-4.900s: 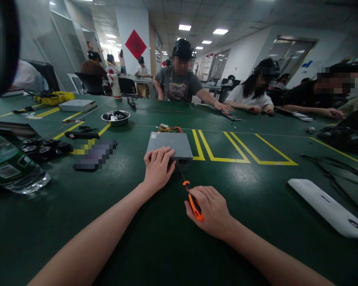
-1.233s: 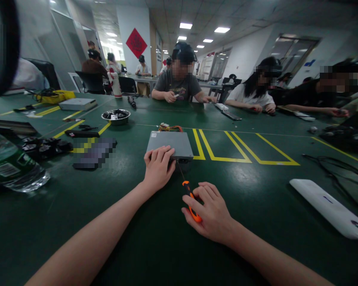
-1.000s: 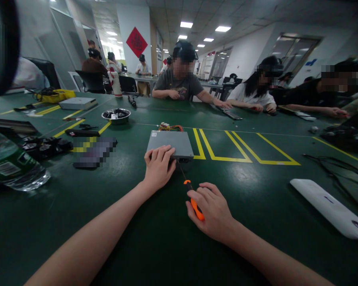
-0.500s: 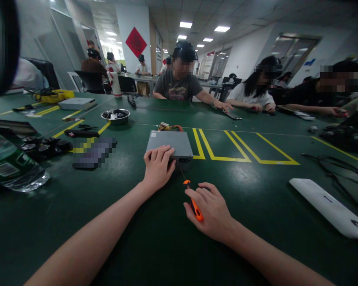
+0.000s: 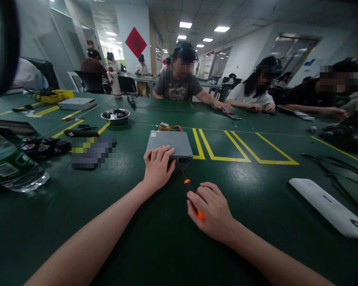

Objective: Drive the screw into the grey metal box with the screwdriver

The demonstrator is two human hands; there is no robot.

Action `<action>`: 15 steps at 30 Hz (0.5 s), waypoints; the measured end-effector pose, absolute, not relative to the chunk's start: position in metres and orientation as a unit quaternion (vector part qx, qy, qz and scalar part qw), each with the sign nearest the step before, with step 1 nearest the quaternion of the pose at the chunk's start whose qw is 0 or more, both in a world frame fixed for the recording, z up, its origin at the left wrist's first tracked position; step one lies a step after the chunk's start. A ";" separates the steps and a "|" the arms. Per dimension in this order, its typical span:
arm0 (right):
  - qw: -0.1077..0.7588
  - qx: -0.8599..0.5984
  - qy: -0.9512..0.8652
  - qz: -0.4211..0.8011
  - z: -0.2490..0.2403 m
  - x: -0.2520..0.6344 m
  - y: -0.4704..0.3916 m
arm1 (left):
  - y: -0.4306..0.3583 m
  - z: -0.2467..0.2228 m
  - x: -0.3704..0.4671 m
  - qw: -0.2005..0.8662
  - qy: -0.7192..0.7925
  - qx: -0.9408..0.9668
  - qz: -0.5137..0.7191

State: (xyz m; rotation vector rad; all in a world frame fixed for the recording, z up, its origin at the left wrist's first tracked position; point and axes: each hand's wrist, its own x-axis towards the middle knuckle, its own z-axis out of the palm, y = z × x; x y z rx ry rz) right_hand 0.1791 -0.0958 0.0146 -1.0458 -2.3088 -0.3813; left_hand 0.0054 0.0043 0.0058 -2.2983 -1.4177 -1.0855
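Observation:
A grey metal computer power supply [image 5: 174,141] lies on the green table, its coloured cables [image 5: 170,127] bunched behind it. My left hand [image 5: 158,165] grips its near left part, fingers curled over the top and the thumb at the front face. A power socket [image 5: 184,160] shows at the right of that face. In my right hand [image 5: 210,210] is an orange and black screwdriver [image 5: 189,185], held between thumb and fingers. Its thin shaft slants up and left to the front face, near my left thumb. Where the tip meets the case is too small to make out.
A steel bowl [image 5: 115,116] with small parts stands at the back left. A blurred phone-like slab [image 5: 95,153] and a water bottle [image 5: 12,163] are to the left. On the right lie a long white device [image 5: 328,206] and black cables [image 5: 337,167]. Several people sit across the table.
My right fingers have shifted and closed further around the screwdriver handle, covering more of it. The power supply and my left hand have stayed in place.

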 end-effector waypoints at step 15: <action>0.295 -0.393 -0.859 -0.140 0.016 0.180 -0.096 | 0.003 0.006 0.005 0.118 -0.487 -0.783 -0.367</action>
